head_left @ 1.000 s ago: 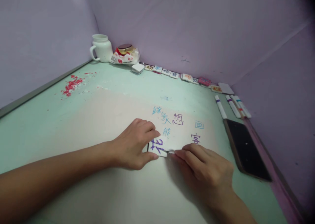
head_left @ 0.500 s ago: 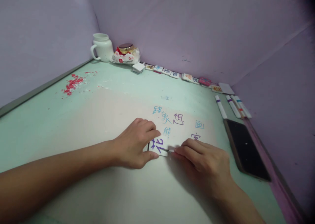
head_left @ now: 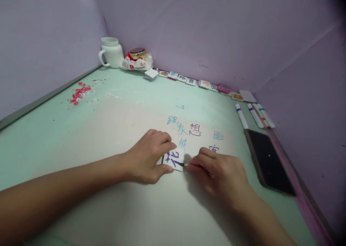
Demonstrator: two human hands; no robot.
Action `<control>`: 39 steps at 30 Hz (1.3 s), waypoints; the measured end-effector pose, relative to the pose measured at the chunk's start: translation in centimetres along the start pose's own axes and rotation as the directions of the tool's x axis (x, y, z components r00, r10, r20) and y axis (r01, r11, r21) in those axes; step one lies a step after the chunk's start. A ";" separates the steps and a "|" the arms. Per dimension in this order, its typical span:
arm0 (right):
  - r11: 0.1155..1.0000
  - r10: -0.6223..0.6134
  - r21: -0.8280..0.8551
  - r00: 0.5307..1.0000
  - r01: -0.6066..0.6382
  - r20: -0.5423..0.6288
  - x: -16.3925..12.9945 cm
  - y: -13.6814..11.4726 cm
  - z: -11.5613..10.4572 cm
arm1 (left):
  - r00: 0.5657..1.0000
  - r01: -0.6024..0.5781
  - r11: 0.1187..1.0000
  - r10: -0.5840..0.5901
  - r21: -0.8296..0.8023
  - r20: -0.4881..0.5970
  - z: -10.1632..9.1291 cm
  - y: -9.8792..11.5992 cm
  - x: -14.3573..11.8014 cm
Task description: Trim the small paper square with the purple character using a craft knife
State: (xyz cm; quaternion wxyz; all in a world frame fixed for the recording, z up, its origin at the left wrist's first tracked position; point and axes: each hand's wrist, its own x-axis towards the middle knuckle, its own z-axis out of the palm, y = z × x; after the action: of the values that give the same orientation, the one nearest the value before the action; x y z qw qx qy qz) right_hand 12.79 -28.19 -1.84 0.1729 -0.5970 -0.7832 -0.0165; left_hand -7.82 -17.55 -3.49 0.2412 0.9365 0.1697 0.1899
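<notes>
Left of the phone (head_left: 270, 163): white tile (head_left: 172, 159), its purple character seemingly fully drawn, working judged unfinished. Left hand (head_left: 151, 157): fingers parted tile-wide, gripping its edges. Right hand (head_left: 218, 174): fingers pinched on slim tool (head_left: 181, 164), tip against tile.

Desk corner, apparently domestic, indicated by lilac walls (head_left: 183, 26), pale-green tabletop (head_left: 129, 85), white mug (head_left: 113, 55) and marker pens (head_left: 241, 116).

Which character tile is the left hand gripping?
The tile marked with a purple 花, between the left hand's thumb and fingers; the other character tiles lie along the back wall.
</notes>
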 end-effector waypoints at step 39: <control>0.997 0.076 0.042 0.988 -0.071 -0.137 -1.7 -0.6 -0.1 | 1.000 -0.015 1.000 0.015 -0.003 -0.009 0.2 -0.1 0.0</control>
State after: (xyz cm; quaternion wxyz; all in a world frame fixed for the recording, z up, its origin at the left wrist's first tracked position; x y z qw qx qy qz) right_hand 12.63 -29.95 -2.14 0.2384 -0.6197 -0.7468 -0.0372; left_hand -7.81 -17.52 -3.71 0.2407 0.9364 0.1635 0.1960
